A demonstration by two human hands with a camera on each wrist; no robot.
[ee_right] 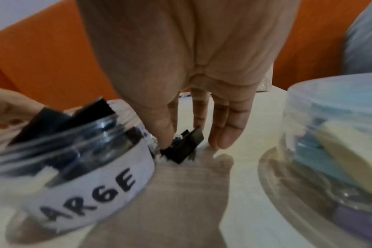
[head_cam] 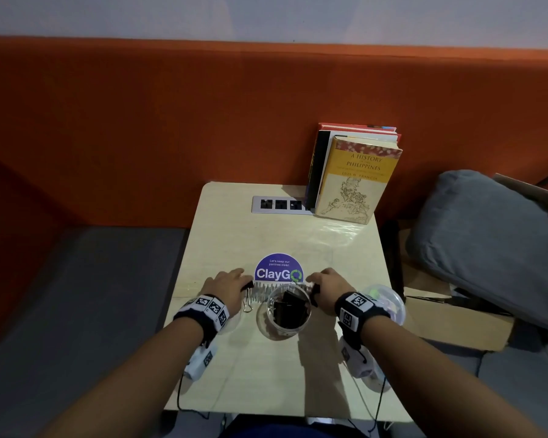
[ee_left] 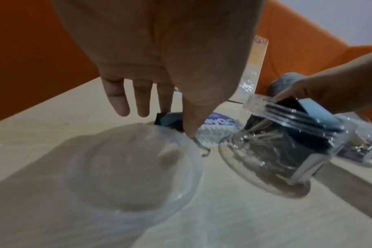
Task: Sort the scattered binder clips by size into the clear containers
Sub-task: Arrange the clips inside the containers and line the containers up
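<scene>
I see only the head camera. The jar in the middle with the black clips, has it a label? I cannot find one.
Observer: Yes. The right wrist view shows a white label on the middle jar. The letters ARGE are readable.
Operator: What does the right hand take?
Observer: The right hand pinches a black binder clip between thumb and forefinger, low at the table beside that jar.
Operator: Is a container near the left hand?
Observer: Yes. The left wrist view shows a clear round container just below the left hand, which pinches a second black clip.
</scene>
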